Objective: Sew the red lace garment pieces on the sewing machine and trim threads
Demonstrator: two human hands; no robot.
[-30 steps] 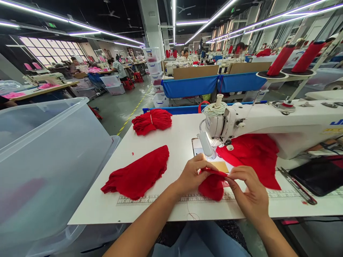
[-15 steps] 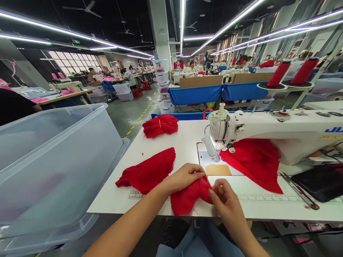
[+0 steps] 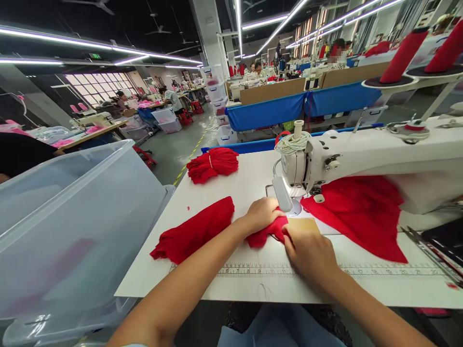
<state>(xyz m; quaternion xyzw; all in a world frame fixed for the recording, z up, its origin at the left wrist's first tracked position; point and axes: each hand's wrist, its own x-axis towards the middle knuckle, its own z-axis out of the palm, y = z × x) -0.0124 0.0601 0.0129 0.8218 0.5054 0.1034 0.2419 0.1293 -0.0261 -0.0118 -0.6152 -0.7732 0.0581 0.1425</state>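
A small piece of red fabric (image 3: 261, 237) is stretched between my two hands, just in front of the sewing machine's needle area. My left hand (image 3: 263, 214) is closed on its upper left part, with the fingertips close to the presser foot. Pinching the right edge is my right hand (image 3: 311, 248), beside a tan plate (image 3: 303, 225) on the machine bed. The white sewing machine (image 3: 347, 159) stands over the work, and its needle is partly hidden by the head. Another red fabric piece (image 3: 365, 217) lies under the machine arm.
Left on the white table (image 3: 141, 282) lie a folded red fabric stack (image 3: 195, 229) and a tied red bundle (image 3: 212, 165). A translucent bin (image 3: 90, 202) stands beside the table. Tweezers (image 3: 430, 253) rest at the right, near a black object (image 3: 446, 241). Red thread cones (image 3: 403, 57) stand behind.
Both hands have carried the small red fabric forward from the table's front edge to the machine's needle area. The camera view has shifted and tilted slightly.
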